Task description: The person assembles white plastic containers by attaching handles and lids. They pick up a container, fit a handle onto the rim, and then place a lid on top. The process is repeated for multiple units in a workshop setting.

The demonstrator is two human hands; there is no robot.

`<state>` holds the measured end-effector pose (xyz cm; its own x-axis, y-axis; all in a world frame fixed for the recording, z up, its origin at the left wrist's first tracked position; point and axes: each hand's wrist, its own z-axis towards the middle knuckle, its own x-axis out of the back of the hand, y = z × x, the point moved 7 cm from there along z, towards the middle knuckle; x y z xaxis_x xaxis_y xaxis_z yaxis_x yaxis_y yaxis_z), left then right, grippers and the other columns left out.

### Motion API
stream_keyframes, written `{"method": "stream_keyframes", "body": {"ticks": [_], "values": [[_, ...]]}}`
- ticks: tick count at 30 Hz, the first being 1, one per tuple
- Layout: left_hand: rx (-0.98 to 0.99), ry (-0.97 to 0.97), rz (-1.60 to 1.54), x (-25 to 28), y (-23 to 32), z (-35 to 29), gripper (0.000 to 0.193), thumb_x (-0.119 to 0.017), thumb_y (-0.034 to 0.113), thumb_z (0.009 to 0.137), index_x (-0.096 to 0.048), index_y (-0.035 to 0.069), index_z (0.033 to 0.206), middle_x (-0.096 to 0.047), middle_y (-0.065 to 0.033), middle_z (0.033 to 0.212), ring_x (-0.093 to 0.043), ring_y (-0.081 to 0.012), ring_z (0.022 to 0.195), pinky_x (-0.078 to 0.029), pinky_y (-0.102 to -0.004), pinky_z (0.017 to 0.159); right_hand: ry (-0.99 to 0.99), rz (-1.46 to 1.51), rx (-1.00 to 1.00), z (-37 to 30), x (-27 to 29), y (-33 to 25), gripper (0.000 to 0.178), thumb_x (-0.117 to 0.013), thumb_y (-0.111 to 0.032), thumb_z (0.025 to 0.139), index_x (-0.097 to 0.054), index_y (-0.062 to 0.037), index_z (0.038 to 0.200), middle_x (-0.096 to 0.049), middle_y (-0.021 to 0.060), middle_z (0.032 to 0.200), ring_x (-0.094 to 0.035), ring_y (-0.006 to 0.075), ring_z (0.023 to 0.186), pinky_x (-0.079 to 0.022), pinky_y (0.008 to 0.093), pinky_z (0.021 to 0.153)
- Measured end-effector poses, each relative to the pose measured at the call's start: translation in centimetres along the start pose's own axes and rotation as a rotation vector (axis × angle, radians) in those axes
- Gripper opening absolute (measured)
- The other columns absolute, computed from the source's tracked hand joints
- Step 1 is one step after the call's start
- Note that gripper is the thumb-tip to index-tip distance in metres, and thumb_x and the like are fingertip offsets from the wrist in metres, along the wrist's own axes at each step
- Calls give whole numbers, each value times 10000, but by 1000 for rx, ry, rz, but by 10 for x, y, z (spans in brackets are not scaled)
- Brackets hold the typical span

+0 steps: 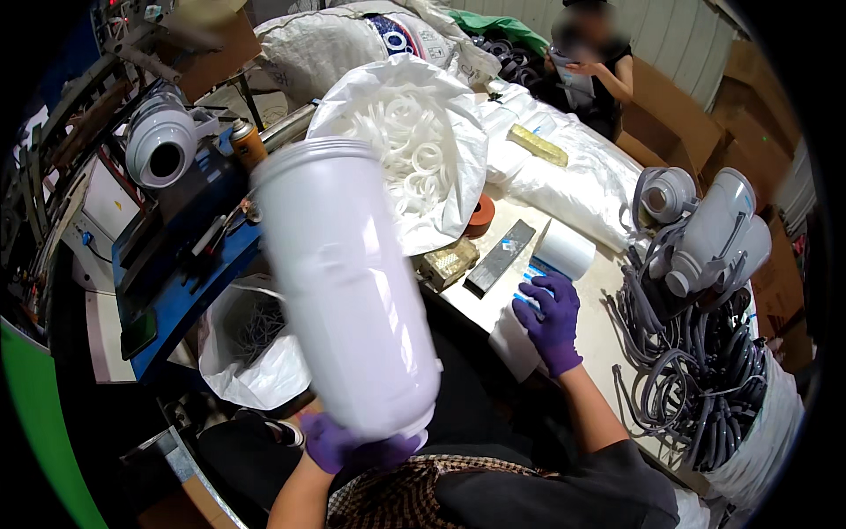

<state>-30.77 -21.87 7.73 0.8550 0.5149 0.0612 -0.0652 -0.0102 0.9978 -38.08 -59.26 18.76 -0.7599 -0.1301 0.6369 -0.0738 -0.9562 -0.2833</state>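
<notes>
My left hand (357,446), in a purple glove, is closed under the lower end of a large white plastic canister (344,282). The canister stands tilted in front of me, its ridged, threaded rim toward the bag of rings. My right hand (552,319), also gloved in purple, has its fingers apart and bent over a white label strip (513,342). That strip has blue marks and hangs over the table's near edge. Just beyond my fingers lies the white label roll (567,249). Whether a fingertip grips the strip is hard to see.
A white bag of translucent rings (410,150) stands beyond the canister. A dark rectangular bar (500,257) and an orange tape roll (480,217) lie on the table. Bundled grey hoses (696,379) and white canisters (718,229) fill the right side. Another person (595,70) is at the back.
</notes>
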Motion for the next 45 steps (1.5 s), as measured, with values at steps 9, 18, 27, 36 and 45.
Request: {"method": "stream_keyframes", "body": {"ticks": [9,18,27,36,45], "values": [[-858,297,1444,-36,75,51,434,-796,384,821,-638,471,1215,-562,182,1372,-446,-166,1340,-314,-530,1195,-146,1,-341,-32,-39,68,124,-821,-177,755,-772,-102,841,-709,72,879,-654,293,888,-522,428,810],[-899,276,1427,-42,62,50,476,-728,276,879,-629,485,1295,-539,183,1459,-352,-163,1465,-262,-481,1220,-18,470,-187,52,-14,-7,80,-734,-121,845,-706,-50,870,-647,94,890,-590,297,911,-478,411,806],[-858,233,1387,-43,69,51,539,-728,218,873,-611,469,1334,-526,178,1472,-364,-168,1460,-245,-481,1243,-340,527,-96,180,-100,-73,242,-754,-298,884,-744,-56,879,-660,131,917,-608,312,912,-480,415,806],[-755,378,974,1,125,54,561,-785,234,783,-676,389,1311,-529,-39,1507,-406,-362,1441,-309,-630,1169,-608,770,-318,201,-209,-35,675,-774,-449,890,-597,-12,1373,-696,169,1204,-664,244,1046,-530,374,904],[-689,599,708,17,191,46,643,-682,-18,758,-604,103,1384,-526,-205,1469,-456,-443,1400,-403,-590,1115,-617,909,-405,224,-235,-21,400,-743,-293,925,-725,-2,1199,-728,88,1130,-664,160,993,-527,297,891]]}}
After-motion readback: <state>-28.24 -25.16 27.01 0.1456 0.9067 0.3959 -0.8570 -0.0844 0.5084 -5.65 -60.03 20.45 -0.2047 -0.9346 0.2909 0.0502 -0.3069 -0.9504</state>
